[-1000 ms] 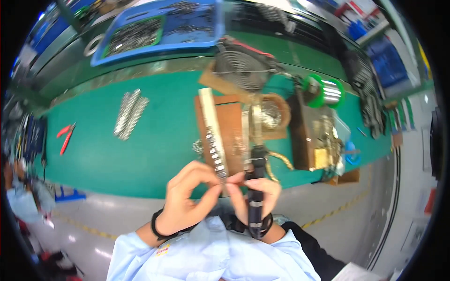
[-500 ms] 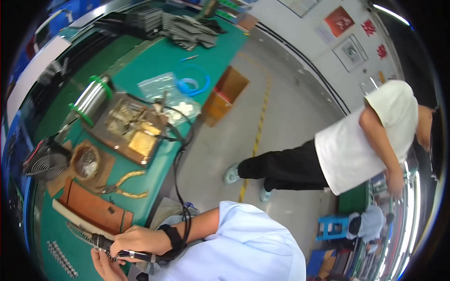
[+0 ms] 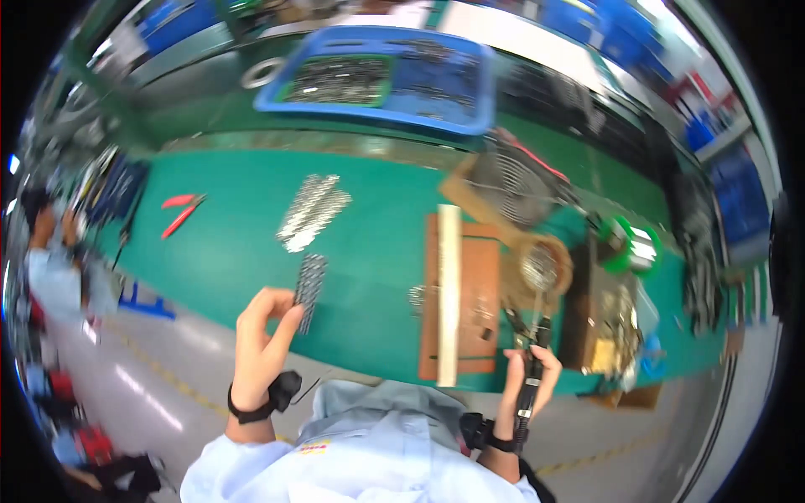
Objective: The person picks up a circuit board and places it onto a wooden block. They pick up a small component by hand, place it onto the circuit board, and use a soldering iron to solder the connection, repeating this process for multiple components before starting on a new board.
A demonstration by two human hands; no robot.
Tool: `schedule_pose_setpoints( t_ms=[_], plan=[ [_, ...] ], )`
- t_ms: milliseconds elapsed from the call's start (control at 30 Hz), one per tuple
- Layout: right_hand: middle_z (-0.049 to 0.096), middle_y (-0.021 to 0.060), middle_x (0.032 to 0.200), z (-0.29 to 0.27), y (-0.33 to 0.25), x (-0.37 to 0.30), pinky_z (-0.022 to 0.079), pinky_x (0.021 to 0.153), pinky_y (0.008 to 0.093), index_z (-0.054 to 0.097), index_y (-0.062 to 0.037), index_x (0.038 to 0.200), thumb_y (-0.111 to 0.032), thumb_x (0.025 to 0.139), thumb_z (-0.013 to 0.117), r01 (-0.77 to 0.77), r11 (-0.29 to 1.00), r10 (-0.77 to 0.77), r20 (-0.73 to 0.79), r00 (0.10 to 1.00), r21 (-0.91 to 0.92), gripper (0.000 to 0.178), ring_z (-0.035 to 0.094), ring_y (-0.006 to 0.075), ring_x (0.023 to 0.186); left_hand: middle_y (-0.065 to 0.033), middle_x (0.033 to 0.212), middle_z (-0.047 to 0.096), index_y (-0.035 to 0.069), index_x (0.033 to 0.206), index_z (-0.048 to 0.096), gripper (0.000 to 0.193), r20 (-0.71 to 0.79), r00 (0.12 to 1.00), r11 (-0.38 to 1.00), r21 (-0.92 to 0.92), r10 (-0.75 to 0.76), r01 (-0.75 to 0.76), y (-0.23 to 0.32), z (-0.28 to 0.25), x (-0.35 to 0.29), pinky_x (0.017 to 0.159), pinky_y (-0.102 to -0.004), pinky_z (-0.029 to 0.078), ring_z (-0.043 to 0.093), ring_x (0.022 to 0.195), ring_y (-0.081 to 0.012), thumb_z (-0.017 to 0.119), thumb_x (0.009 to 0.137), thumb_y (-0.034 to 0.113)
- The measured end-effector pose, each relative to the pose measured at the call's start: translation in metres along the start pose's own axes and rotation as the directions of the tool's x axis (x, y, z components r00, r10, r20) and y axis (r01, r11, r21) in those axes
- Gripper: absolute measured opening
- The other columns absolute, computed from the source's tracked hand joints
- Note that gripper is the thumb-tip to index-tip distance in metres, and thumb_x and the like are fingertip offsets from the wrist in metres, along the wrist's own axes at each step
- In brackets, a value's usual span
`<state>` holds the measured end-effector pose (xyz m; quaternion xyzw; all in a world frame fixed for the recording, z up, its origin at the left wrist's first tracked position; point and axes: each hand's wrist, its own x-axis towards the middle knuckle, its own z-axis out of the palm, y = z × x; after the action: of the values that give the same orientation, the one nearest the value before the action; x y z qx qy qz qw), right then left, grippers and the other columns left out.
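Note:
My left hand (image 3: 262,339) is at the front of the green bench, thumb and forefinger closed at the edge of a dark strip of small parts (image 3: 311,283). Beyond it lie several silvery strips of parts (image 3: 312,211). In my right hand (image 3: 508,392) is a black soldering iron (image 3: 531,379), held by its handle. Its slim metal end points away from me, toward a round brown bowl (image 3: 545,267) with silvery contents. Left of that hand rests a reddish-brown board (image 3: 478,289) with a cream bar (image 3: 449,293) along it. Blur hides the exact tip.
Red-handled pliers (image 3: 181,215) lie at the left. A blue tray (image 3: 482,92) with dark parts stands behind the bench, near a black fan (image 3: 511,180). At the right are a green solder-wire spool (image 3: 631,245) and a cluttered brown box (image 3: 587,318). Another person (image 3: 52,272) sits far left.
The view has swung left from the aisle to face the bench. My hands, close together at the board before, are now apart: left at the dark strip, right with the iron near the bowl.

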<state>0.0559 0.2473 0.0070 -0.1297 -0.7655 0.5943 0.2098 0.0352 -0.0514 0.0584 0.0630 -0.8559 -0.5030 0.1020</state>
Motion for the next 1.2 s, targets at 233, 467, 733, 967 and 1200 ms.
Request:
schedule_pose_setpoints(
  t_ms=[233,467,733,967,1200],
  plan=[
    [0.055,0.0120,0.085,0.004,0.001,-0.006,0.040,0.079,0.0312,0.042,-0.0037,0.107,-0.004,0.084,0.051,0.200,0.978,-0.198,0.039,0.979,-0.052,0.025,0.054,0.0182,0.081,-0.0100,0.073,0.054,-0.001,0.083,0.056,0.012,-0.333,0.936,0.914,0.404,0.111,0.035,-0.039,-0.084,0.016,0.060,-0.0280,0.042,0.053,0.064,-0.0193,0.061,0.074,0.003],
    [0.054,0.0110,0.082,0.004,0.020,-0.007,0.040,0.078,0.0322,0.042,-0.0044,0.107,-0.003,0.084,0.048,0.350,0.918,-0.349,0.037,0.936,-0.189,0.024,0.053,0.0181,0.079,-0.0093,0.070,0.056,0.002,0.084,0.058,0.010,-0.295,0.948,0.839,0.541,0.120,0.062,-0.083,-0.132,0.069,0.057,-0.0291,0.042,0.054,0.062,-0.0169,0.060,0.075,0.005],
    [0.048,0.0129,0.090,0.007,0.020,-0.004,0.040,0.078,0.0329,0.043,-0.0041,0.106,-0.002,0.083,0.048,0.444,0.864,-0.430,0.109,0.896,-0.237,0.024,0.054,0.0180,0.076,0.0006,0.073,0.057,-0.001,0.088,0.057,0.014,0.114,0.988,0.994,-0.036,-0.101,0.106,-0.040,-0.058,0.081,0.059,-0.0206,0.042,0.052,0.067,-0.0048,0.061,0.080,0.011],
    [0.048,0.0134,0.090,0.002,0.021,-0.005,0.037,0.084,0.0360,0.042,-0.0040,0.106,-0.003,0.083,0.049,0.487,0.822,-0.462,0.155,0.873,-0.295,0.024,0.052,0.0184,0.080,0.0010,0.071,0.056,0.000,0.085,0.057,0.013,-0.059,0.993,0.966,0.234,-0.100,0.111,-0.083,-0.086,0.117,0.058,-0.0202,0.041,0.051,0.066,-0.0047,0.060,0.080,0.012],
    [0.053,0.0114,0.076,-0.001,0.022,-0.006,0.031,0.090,0.0379,0.042,-0.0042,0.106,-0.005,0.084,0.049,0.492,0.830,-0.448,0.213,0.868,-0.261,0.023,0.047,0.0199,0.090,-0.0059,0.070,0.060,0.000,0.082,0.059,0.017,-0.227,0.942,0.897,0.314,-0.247,0.311,-0.149,-0.147,0.118,0.060,-0.0248,0.043,0.055,0.065,-0.0113,0.061,0.074,0.016]
  ],
)
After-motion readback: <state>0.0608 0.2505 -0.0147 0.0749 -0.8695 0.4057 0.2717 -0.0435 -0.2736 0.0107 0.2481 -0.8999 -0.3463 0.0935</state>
